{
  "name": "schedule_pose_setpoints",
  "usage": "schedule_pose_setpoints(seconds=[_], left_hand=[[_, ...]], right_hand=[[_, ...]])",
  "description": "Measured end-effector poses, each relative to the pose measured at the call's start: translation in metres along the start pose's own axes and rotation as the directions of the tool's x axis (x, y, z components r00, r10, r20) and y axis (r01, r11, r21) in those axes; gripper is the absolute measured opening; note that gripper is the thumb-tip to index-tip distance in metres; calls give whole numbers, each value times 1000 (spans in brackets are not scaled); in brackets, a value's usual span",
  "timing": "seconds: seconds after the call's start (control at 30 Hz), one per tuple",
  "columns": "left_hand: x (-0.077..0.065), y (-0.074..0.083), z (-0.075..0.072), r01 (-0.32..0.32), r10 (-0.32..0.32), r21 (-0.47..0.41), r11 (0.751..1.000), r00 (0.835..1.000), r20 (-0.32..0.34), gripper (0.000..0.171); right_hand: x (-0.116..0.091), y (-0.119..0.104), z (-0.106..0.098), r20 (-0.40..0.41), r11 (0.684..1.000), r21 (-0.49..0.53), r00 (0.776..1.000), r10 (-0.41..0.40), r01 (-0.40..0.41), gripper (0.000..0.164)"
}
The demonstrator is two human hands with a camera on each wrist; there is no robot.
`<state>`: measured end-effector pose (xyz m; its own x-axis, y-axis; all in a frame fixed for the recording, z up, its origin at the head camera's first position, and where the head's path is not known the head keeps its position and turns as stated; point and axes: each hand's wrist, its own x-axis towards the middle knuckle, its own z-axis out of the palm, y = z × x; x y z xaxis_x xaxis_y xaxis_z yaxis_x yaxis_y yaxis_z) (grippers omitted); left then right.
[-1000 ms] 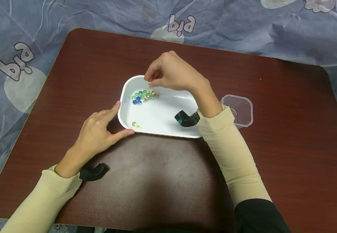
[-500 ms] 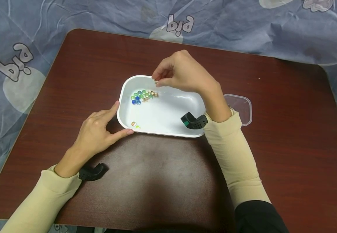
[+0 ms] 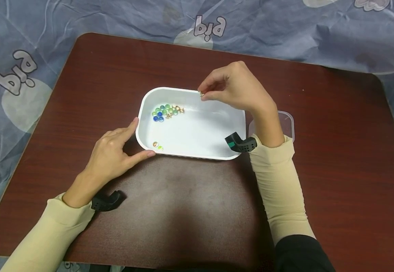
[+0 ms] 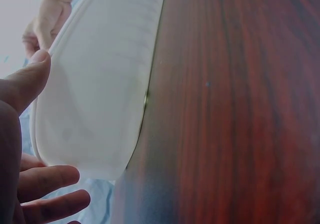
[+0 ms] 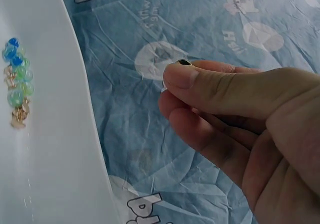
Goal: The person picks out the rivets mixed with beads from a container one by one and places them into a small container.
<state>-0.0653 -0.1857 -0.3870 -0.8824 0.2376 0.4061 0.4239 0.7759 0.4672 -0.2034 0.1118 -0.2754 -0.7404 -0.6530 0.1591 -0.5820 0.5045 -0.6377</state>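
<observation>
A white plastic tray [image 3: 197,132] lies on the table. My left hand [image 3: 112,151] spans its near left corner, straight thumb along the near rim and fingertips at the left side. My right hand [image 3: 241,87] pinches a small gold-coloured piece [image 3: 201,94] between thumb and fingertips, over the tray's far rim; the fingers mostly hide it in the right wrist view. Toward the tray's far left sits a cluster of green and blue glass marbles [image 3: 161,112] with small gold pieces [image 3: 181,110] beside them. Near the left corner are a round gold-edged piece [image 3: 155,144] and a yellow-green piece [image 3: 160,148].
A clear plastic container [image 3: 288,124] stands right of the tray, partly hidden by my right forearm. The brown wooden table [image 3: 346,170] has rounded corners, and blue printed cloth [image 3: 268,34] covers the area beyond it.
My right hand has moved rightward along the tray's far rim with the small gold piece pinched. My left hand keeps its place at the tray corner.
</observation>
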Motion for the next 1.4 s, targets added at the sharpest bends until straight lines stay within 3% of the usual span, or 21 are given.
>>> schedule_pose_setpoints(seconds=[0.47, 0.77, 1.0, 1.4], left_hand=[[0, -1, 1, -13, 13, -12, 1000, 1000, -4, 104], [-1, 0, 2, -7, 6, -25, 1000, 1000, -7, 103], [0, 1, 0, -4, 4, -17, 1000, 1000, 3, 104], [-1, 1, -1, -7, 7, -19, 1000, 1000, 7, 103]], right_hand=[[-20, 20, -22, -101, 994, -96, 994, 36, -46, 8], [-39, 27, -44, -167, 986, -21, 973, 159, -164, 11], [-58, 40, -67, -213, 960, 152, 940, 266, -237, 14], [-75, 45, -80, -120, 932, 224, 941, 316, -284, 14]])
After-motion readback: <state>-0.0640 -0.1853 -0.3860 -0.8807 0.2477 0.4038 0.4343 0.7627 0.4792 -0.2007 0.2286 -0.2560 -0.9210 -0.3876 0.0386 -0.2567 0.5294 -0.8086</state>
